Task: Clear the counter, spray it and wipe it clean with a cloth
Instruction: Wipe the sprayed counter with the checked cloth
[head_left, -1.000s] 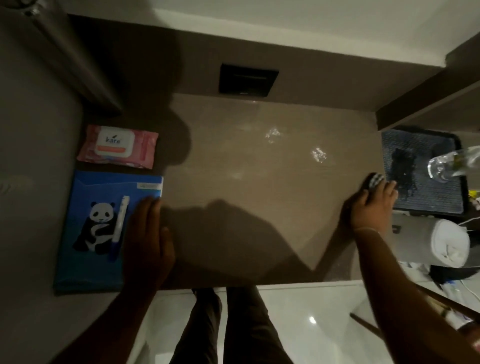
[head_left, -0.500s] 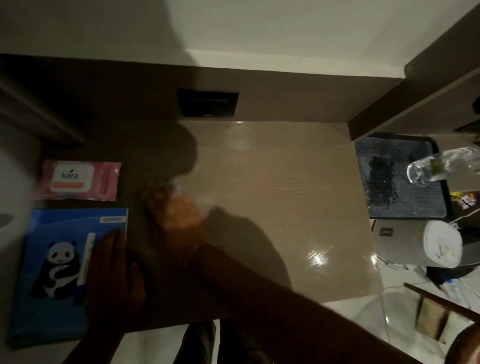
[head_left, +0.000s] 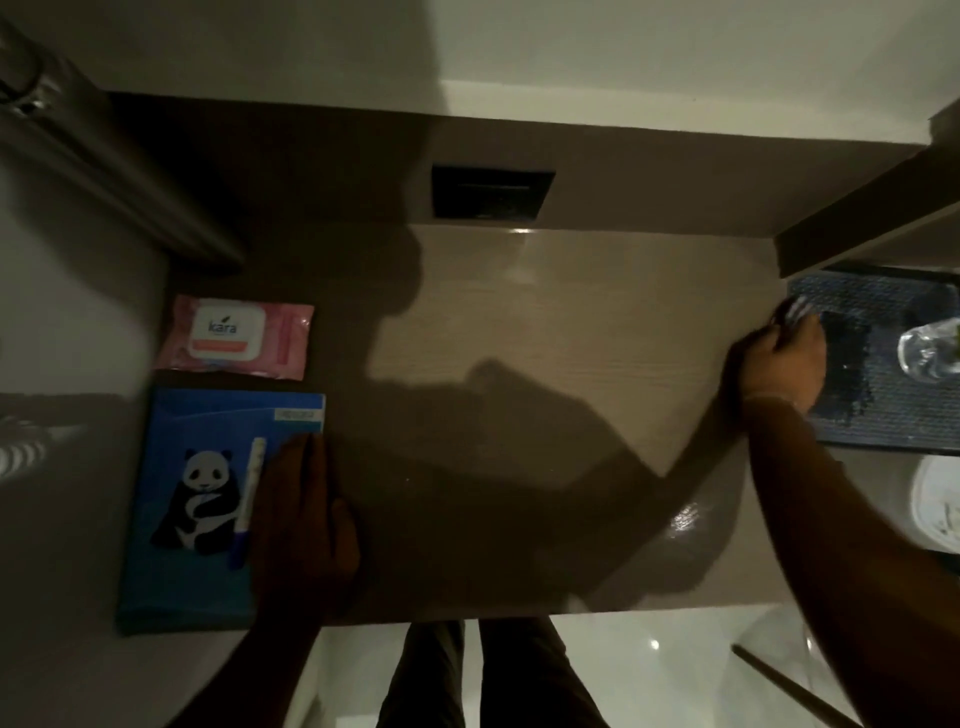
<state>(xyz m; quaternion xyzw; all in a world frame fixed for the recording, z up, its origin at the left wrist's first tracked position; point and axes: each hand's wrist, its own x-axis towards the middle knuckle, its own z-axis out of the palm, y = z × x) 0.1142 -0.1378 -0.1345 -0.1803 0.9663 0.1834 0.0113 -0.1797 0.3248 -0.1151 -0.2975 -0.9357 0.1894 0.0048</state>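
Note:
The brown counter (head_left: 545, 364) runs across the middle of the head view. My right hand (head_left: 782, 361) is at its far right edge, curled over a small dark cloth (head_left: 795, 312) that is blurred and mostly hidden under the fingers. My left hand (head_left: 301, 514) lies flat on the right side of a blue panda folder (head_left: 197, 519) at the counter's left end. A pen (head_left: 248, 499) rests on the folder beside that hand. A pink wipes pack (head_left: 236, 335) sits behind the folder.
A dark woven tray (head_left: 883, 410) lies just right of the counter, with a clear bottle (head_left: 930, 351) on it. A black socket panel (head_left: 491, 192) is set in the back wall. A white round object (head_left: 937, 501) is at the right edge. My legs show below the counter's front edge.
My right hand swept from the counter's right edge to the left near the folder, then back to the right edge. My left hand stayed on the folder.

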